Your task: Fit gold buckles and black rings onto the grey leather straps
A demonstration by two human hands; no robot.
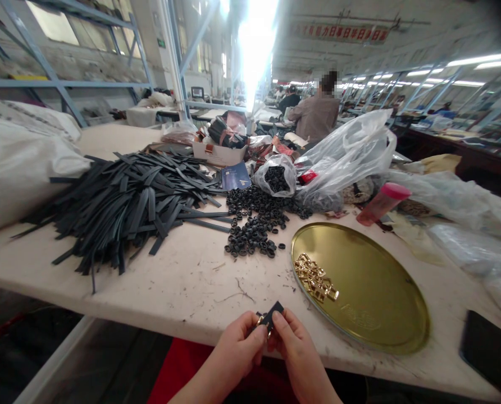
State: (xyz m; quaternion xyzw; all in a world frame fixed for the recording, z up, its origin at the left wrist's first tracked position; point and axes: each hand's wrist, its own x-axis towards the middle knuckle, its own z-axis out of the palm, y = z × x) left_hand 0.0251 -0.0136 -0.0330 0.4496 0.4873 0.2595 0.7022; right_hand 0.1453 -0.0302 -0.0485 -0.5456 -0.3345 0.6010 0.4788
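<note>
At the table's front edge, my left hand point(242, 343) pinches a small gold buckle point(259, 321) between thumb and fingers. My right hand point(296, 342) is closed on a dark leather strap point(278, 307), whose end sticks up beyond the thumb. Strap and buckle meet between the two hands; the thumbs hide how they are joined. Gold buckles point(313, 278) lie in a heap on the left part of a round gold tray point(381, 292), to the right of my hands. Beyond my hands, small black strap loops point(254, 224) are piled on the table.
A big bundle of dark strips point(136, 202) covers the table's left side. A plastic bag of black loops point(277, 178), a pink-lidded bottle point(383, 203) and clear plastic bags point(351, 151) stand behind. A phone-like black slab point(490, 350) lies at right. A person point(318, 115) sits farther back.
</note>
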